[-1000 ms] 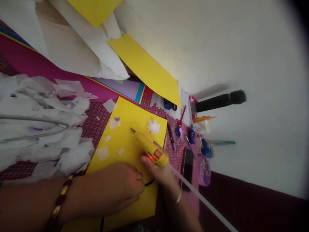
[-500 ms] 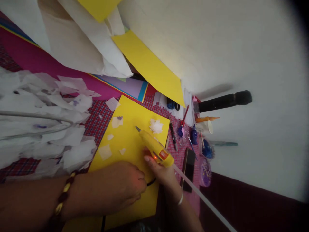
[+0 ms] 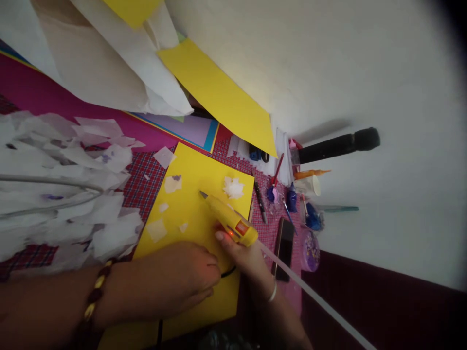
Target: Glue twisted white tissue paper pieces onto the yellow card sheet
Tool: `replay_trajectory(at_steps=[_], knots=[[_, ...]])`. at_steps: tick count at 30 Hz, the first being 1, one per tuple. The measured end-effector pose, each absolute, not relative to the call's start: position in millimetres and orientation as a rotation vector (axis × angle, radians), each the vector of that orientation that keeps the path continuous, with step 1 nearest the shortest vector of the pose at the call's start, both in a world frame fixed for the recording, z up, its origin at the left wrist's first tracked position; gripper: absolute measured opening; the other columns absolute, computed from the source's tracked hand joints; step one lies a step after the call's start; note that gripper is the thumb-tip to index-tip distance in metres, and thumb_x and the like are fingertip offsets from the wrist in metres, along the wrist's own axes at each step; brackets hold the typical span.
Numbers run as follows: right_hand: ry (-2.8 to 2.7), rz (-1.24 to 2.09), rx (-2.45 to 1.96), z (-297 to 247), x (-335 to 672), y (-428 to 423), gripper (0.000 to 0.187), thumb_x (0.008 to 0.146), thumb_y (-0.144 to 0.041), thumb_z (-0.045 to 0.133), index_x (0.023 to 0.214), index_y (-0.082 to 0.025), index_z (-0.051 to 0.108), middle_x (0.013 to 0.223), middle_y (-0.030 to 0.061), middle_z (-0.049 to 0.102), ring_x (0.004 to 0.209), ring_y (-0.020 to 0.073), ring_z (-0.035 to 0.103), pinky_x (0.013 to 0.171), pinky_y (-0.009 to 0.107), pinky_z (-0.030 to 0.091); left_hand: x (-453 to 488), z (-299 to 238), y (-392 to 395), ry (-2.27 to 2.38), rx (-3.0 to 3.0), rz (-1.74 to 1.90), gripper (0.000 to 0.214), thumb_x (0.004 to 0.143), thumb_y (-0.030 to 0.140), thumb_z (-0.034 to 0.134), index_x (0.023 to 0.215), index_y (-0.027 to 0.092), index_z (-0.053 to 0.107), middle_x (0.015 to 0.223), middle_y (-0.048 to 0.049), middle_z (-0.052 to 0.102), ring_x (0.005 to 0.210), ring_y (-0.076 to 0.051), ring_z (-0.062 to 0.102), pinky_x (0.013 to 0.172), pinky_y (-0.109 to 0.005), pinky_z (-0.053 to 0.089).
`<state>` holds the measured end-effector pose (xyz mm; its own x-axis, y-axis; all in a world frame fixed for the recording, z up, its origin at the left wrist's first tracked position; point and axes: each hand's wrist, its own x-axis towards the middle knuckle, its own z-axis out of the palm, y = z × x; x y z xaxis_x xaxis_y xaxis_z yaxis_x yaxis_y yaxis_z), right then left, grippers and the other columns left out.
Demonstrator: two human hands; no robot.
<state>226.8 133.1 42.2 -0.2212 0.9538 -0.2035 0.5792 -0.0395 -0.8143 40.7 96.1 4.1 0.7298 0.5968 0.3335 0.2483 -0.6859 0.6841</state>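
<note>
My right hand (image 3: 243, 256) grips a yellow hot glue gun (image 3: 228, 218), its red light lit. The metal nozzle points to the upper left over a yellow sheet (image 3: 204, 167), and a long glue stick (image 3: 310, 294) juts from the gun's back. Closed in a loose fist, my left hand (image 3: 195, 274) is beside the gun's handle. A black cord (image 3: 229, 272) runs to its fingers; whether they grip the cord is hidden. On the sheet lie a white layered paper flower (image 3: 233, 187) and several paper scraps (image 3: 156, 230).
Many white paper pieces (image 3: 105, 189) and a grey cable (image 3: 54, 180) spread at left. Coloured sheets (image 3: 189, 129) and a leaning yellow strip (image 3: 226, 102) stand beyond. At right are a pen (image 3: 260, 201), a phone (image 3: 283, 248), a blue paint bottle (image 3: 292, 198) and a bead tub (image 3: 310, 250).
The view has shifted a little, so most things sit slightly further left. The glue gun's nozzle has moved slightly left over the yellow sheet. Both hands keep their closed shape.
</note>
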Motion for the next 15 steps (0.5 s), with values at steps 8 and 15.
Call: replay_trajectory(at_steps=[8, 15], knots=[[-1.46, 1.615, -1.487, 43.1, 237.6, 147.9, 0.051, 0.081, -0.069, 0.072, 0.071, -0.02, 0.066, 0.047, -0.0037, 0.05, 0.043, 0.0119, 0.046, 0.045, 0.026, 0.036, 37.8, 13.0, 108.8, 0.558, 2.217, 0.616, 0.017, 0.088, 0.012, 0.068, 0.074, 0.019, 0.062, 0.072, 0.0021, 0.068, 0.064, -0.017, 0.061, 0.058, -0.03, 0.04], [-1.439, 1.733, -1.394, 42.3, 230.4, 162.6, 0.051, 0.077, -0.069, 0.073, 0.073, -0.019, 0.067, 0.047, -0.0059, 0.047, 0.04, 0.0081, 0.039, 0.041, 0.023, 0.03, 42.7, 5.8, 114.5, 0.557, 2.31, 0.622, 0.022, 0.094, 0.016, 0.062, 0.072, 0.018, 0.064, 0.073, -0.0005, 0.068, 0.065, -0.017, 0.06, 0.06, -0.03, 0.034]])
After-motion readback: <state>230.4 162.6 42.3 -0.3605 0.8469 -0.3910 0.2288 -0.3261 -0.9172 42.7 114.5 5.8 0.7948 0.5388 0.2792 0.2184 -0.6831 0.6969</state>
